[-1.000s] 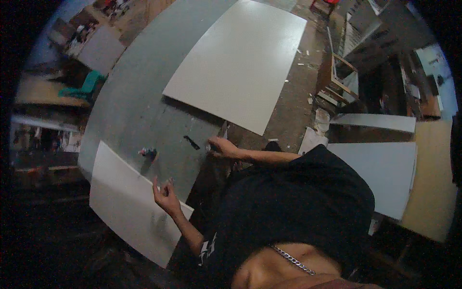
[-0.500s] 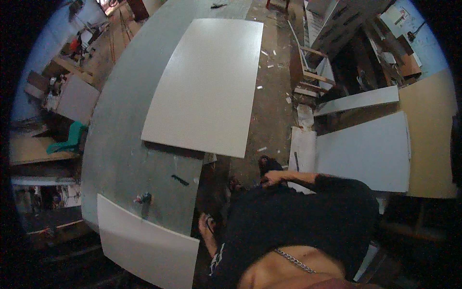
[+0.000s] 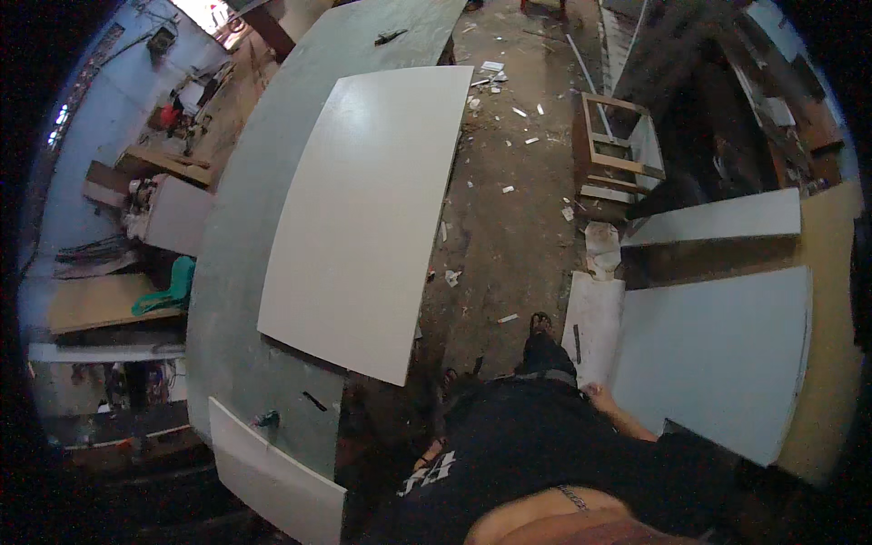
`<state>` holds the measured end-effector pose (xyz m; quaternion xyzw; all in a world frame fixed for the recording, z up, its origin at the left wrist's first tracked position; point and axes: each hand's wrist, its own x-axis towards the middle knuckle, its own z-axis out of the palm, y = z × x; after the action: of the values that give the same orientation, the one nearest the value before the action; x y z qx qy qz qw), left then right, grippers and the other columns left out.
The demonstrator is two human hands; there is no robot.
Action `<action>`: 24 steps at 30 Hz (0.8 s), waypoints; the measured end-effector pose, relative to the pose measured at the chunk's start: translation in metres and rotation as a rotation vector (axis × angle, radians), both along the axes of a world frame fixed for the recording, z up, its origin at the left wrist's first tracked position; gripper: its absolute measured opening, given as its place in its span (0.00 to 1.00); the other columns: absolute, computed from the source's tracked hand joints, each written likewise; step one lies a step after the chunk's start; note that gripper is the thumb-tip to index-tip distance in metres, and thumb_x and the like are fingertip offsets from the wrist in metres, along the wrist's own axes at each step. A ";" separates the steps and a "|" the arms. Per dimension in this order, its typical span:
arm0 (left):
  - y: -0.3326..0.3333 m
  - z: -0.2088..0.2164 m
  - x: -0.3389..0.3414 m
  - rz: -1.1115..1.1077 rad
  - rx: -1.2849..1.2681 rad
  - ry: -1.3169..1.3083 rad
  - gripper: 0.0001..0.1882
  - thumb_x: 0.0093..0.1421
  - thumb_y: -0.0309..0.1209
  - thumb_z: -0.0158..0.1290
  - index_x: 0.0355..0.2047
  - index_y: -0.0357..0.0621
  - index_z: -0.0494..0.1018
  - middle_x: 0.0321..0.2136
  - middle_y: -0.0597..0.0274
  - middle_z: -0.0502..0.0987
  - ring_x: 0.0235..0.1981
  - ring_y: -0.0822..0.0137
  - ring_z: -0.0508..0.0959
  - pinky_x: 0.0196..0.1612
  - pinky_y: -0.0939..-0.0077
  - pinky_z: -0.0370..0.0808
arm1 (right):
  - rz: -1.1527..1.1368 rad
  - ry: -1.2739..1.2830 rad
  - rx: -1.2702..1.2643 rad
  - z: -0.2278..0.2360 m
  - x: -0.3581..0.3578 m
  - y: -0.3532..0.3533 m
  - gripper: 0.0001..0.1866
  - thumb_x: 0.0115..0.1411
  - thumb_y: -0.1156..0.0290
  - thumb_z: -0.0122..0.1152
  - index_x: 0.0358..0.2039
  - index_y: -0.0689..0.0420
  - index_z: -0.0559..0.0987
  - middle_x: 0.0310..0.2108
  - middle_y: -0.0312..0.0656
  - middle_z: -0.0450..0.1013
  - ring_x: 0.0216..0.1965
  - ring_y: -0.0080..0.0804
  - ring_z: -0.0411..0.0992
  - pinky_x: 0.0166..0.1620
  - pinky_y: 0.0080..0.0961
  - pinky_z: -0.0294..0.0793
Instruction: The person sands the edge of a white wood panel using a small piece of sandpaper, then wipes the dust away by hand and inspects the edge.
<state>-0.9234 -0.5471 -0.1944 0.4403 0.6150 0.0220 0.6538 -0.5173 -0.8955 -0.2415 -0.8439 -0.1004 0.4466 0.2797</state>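
Observation:
My right hand hangs beside my right hip, over the near end of a white strip on the floor. Its fingers look bent, but they are too small and dim to read. Low by my left side is my left hand, partly covered by my black shirt; its fingers do not show clearly. To the left of me a large white panel lies flat on a grey-green table. A smaller white panel is at the table's near end, close to a small dark tool and a black bar-like piece.
Light-blue boards and a tan board lie at the right. Ahead stands a wooden frame. White scraps litter the brown floor. Left of the table are a green chair-like piece and stacked boards.
My view has shifted, so the table and panels sit differently in it. My right hand has left the front of my waist and moved out to the right. My left hand sits closer to my body.

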 end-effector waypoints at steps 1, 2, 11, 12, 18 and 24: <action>-0.006 0.000 0.028 -0.007 -0.003 -0.016 0.20 0.68 0.39 0.40 0.50 0.36 0.68 0.44 0.50 0.73 0.43 0.59 0.74 0.47 0.62 0.73 | 0.110 0.016 -0.037 -0.010 0.013 -0.025 0.16 0.58 0.59 0.55 0.40 0.57 0.76 0.38 0.54 0.75 0.42 0.51 0.74 0.44 0.42 0.72; -0.009 0.005 0.047 -0.009 0.009 -0.015 0.20 0.68 0.40 0.40 0.50 0.36 0.68 0.44 0.50 0.73 0.43 0.59 0.74 0.47 0.62 0.73 | 0.224 0.052 -0.058 -0.022 0.021 -0.044 0.15 0.58 0.61 0.55 0.40 0.57 0.77 0.38 0.55 0.75 0.41 0.51 0.74 0.44 0.43 0.72; -0.019 0.049 0.169 -0.058 0.054 -0.003 0.20 0.69 0.42 0.39 0.47 0.37 0.69 0.41 0.50 0.74 0.41 0.59 0.74 0.45 0.62 0.74 | 0.323 0.194 -0.001 -0.018 0.120 -0.021 0.16 0.57 0.61 0.56 0.40 0.58 0.77 0.36 0.53 0.75 0.39 0.47 0.74 0.42 0.41 0.72; -0.016 0.049 0.180 -0.066 0.052 -0.005 0.20 0.69 0.42 0.39 0.47 0.37 0.69 0.41 0.50 0.74 0.41 0.59 0.74 0.45 0.62 0.74 | 0.303 0.193 0.003 -0.017 0.133 -0.015 0.16 0.57 0.61 0.56 0.40 0.58 0.77 0.36 0.52 0.75 0.39 0.47 0.74 0.42 0.41 0.72; -0.004 0.052 0.204 -0.084 0.006 0.019 0.21 0.69 0.43 0.39 0.45 0.37 0.70 0.39 0.51 0.74 0.39 0.59 0.75 0.44 0.62 0.74 | 0.264 0.199 0.004 -0.012 0.176 0.021 0.16 0.57 0.61 0.57 0.40 0.59 0.76 0.35 0.51 0.76 0.38 0.45 0.74 0.40 0.40 0.72; 0.040 0.031 0.241 -0.125 -0.044 -0.023 0.21 0.69 0.44 0.38 0.44 0.37 0.71 0.37 0.51 0.75 0.37 0.59 0.75 0.43 0.62 0.74 | 0.244 0.157 -0.034 -0.001 0.222 0.051 0.17 0.57 0.61 0.57 0.40 0.60 0.76 0.34 0.50 0.76 0.37 0.42 0.74 0.39 0.39 0.72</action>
<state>-0.6823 -0.5073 -0.1636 0.4632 0.5790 -0.0273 0.6704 -0.2955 -0.8445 -0.2429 -0.7925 -0.1726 0.5436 0.2162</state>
